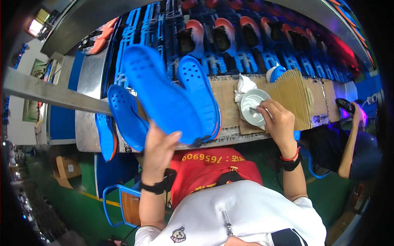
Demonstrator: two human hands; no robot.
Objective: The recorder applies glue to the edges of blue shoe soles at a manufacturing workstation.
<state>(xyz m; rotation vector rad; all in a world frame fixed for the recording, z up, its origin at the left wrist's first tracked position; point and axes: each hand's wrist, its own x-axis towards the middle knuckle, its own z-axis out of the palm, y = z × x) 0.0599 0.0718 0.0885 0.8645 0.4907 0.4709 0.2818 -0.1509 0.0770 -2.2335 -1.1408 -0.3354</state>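
Blue sole (164,92), slightly blurred, is held up over the near edge of the bench (88,135), its long axis slanting from far left to near right; the rounded, perforated end points away and leftward. The hands are apart: the left hand (158,149) clamps the sole's near end, while the right hand (281,121) brings thumb and fingers together over a white bowl (246,116); whether they pinch anything, I cannot tell.
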